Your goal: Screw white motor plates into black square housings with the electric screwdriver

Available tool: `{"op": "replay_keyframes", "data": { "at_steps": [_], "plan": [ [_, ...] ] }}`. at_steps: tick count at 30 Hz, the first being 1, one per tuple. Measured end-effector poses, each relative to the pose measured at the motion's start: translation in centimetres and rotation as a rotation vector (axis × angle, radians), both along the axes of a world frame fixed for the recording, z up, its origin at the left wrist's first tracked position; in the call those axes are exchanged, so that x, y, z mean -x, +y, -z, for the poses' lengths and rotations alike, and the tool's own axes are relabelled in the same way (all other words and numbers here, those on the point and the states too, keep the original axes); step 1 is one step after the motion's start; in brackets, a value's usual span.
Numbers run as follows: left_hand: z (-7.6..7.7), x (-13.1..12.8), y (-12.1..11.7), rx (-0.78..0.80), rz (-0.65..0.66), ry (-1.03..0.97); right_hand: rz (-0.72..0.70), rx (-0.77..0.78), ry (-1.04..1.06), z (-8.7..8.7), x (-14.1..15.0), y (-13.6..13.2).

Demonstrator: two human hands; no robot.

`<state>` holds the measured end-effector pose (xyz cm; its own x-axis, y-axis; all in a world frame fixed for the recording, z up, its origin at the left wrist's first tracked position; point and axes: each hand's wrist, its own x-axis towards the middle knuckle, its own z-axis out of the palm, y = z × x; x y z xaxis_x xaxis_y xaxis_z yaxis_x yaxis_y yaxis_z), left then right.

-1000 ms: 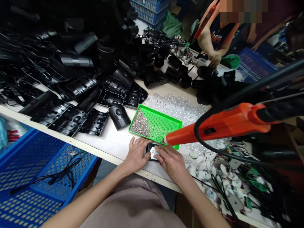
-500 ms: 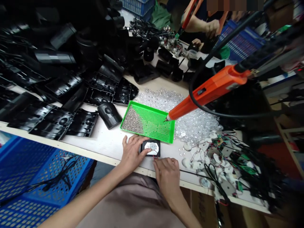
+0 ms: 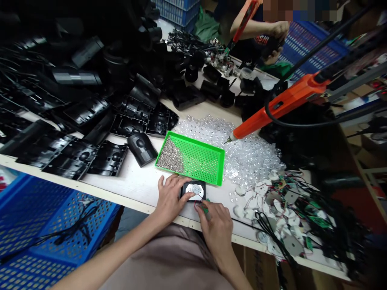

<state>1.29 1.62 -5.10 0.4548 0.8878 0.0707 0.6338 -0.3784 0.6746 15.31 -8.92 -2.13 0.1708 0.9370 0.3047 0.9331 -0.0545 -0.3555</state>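
Note:
At the table's front edge, my left hand (image 3: 169, 198) grips a small black plastic housing (image 3: 203, 187) by its left side, thumb on top. In the housing lies a white plate (image 3: 190, 187) with a round silver motor (image 3: 197, 189). My right hand (image 3: 217, 221) is just right of it, fingers pinched around a small green circuit board (image 3: 205, 208) with thin red wires. The fingers partly hide the board. Right behind the housing is a green perforated tray (image 3: 223, 165) with small screws (image 3: 169, 156) heaped at its left. An orange electric screwdriver (image 3: 272, 105) hangs above, tip down.
Clear plastic pieces (image 3: 254, 157) spread right of the tray. Wired parts (image 3: 290, 201) and a black cable (image 3: 267, 225) pile at the right. Black shell halves (image 3: 109, 157) cover the left. A blue crate (image 3: 57, 217) stands below. Across the table is a co-worker's hand (image 3: 279, 30).
The screwdriver tip has swung right, from over the tray to over the clear pieces. My right hand has turned slightly, and the green board now shows at its fingers. The co-worker's hands have moved.

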Motion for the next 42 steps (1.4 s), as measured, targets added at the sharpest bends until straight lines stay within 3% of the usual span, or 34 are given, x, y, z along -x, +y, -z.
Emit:
{"op": "replay_keyframes", "data": {
  "at_steps": [4,9,14,18,20,23,24,28,31,34,38,42],
  "plan": [
    [0.1,0.0,-0.1,-0.015,-0.006,-0.006,0.014,0.010,0.046,0.7,0.3,0.5],
    [0.2,-0.1,-0.2,-0.014,-0.009,0.001,0.074,0.037,0.260,1.1,2.2,1.1],
    [0.0,0.1,-0.1,0.014,0.001,-0.012,-0.055,0.020,0.143,1.0,2.0,0.4],
    [-0.1,0.2,0.2,0.035,0.020,-0.024,-0.292,0.037,0.189,-1.4,-1.6,-0.4],
    [0.0,0.4,0.3,0.041,0.026,-0.025,-0.233,-0.038,0.239,-3.5,-3.4,0.2],
    [0.1,0.7,0.5,0.036,0.046,-0.026,0.041,-0.323,0.352,-6.4,-4.5,2.9],
    [0.1,0.8,0.5,0.029,0.053,-0.023,0.067,-0.392,0.424,-7.2,-4.3,4.3],
    [-0.6,1.1,-0.1,-0.066,0.018,0.025,-0.085,-0.431,0.716,-8.6,-1.9,9.7],
    [-0.8,0.9,-0.7,-0.164,-0.005,0.018,-0.174,-0.338,0.907,-9.0,-1.0,12.1],
    [-0.1,0.3,-0.9,-0.190,0.050,-0.058,-0.217,-0.316,1.011,-9.3,-2.2,12.8],
    [0.7,-0.3,-0.6,-0.171,0.096,-0.105,-0.128,-0.379,1.033,-8.8,-5.0,12.3],
    [0.7,-0.4,-0.3,-0.151,0.068,-0.098,-0.080,-0.342,1.133,-7.0,-6.7,11.8]
  ]
}}
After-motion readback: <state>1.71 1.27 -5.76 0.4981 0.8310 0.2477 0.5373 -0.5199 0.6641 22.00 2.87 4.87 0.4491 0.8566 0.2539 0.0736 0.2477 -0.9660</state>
